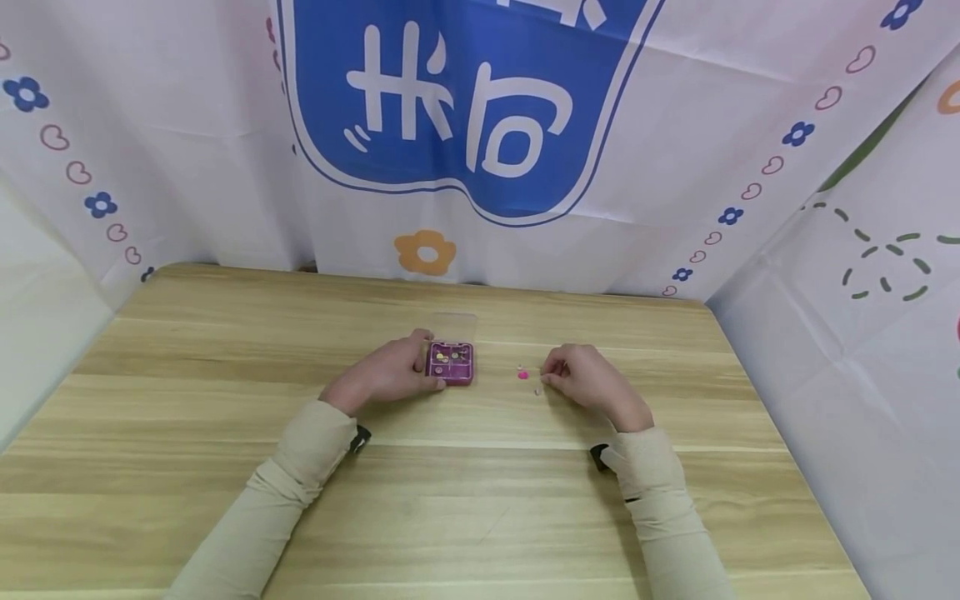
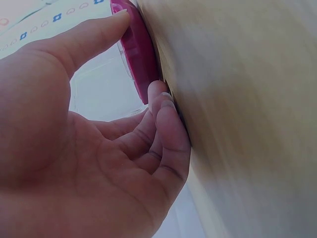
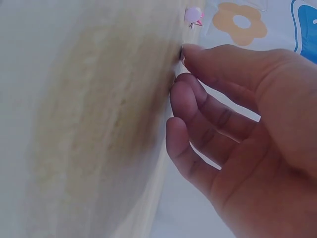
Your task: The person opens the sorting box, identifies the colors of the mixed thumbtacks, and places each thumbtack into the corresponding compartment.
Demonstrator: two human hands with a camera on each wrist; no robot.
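A small purple compartment box [image 1: 462, 372] lies on the table, its clear lid [image 1: 454, 325] folded back. Small yellowish and pale pieces sit in several compartments; the near right one shows bare purple. My left hand [image 1: 386, 369] grips the box from the left, thumb along the near side and curled fingers [image 2: 171, 124] at the far side. To the right of the box lie a bright pink piece [image 1: 523, 375] and a tiny silvery piece [image 1: 537, 392]. Beside them, my right hand [image 1: 588, 382] has its fingertips down at the tabletop, thumb and fingers bent and slightly apart.
The wood-grain table [image 1: 465, 517] runs back to a hanging white cloth [image 1: 225, 200] with a blue printed emblem. More printed cloth [image 1: 840, 367] hangs along the right side. A dark wrist strap piece [image 1: 361, 439] shows at the left cuff.
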